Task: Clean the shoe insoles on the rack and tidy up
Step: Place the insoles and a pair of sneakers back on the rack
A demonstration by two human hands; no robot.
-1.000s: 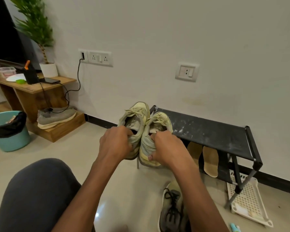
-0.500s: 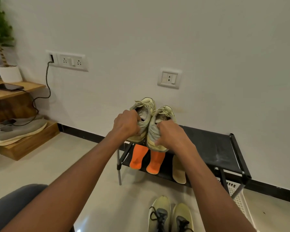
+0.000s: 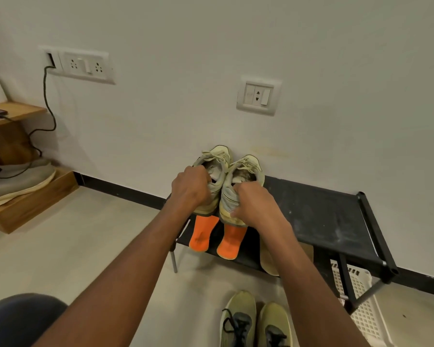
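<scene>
Insoles: orange pair [image 3: 214,237] on lower shelf of rack [image 3: 336,216], a beige one [image 3: 269,261] just beside. Left hand [image 3: 192,189] gripping heel of left shoe [image 3: 214,171], right hand [image 3: 256,204] gripping right shoe [image 3: 243,179]. Shoes carried over since a second ago, now at top shelf's left end, apparently touching down. Judged: tidying step near done. Green pair [image 3: 256,321] remaining on floor.

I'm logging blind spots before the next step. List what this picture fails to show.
Head view only:
- Rack's lower shelf: hidden by the top shelf.
- Beige insole: mostly under the top shelf.
- Orange insoles: upper ends behind the held sneakers.
- Fingertips of left hand and right hand: curled out of sight.
- Floor sneakers: cut by bottom edge.
</scene>
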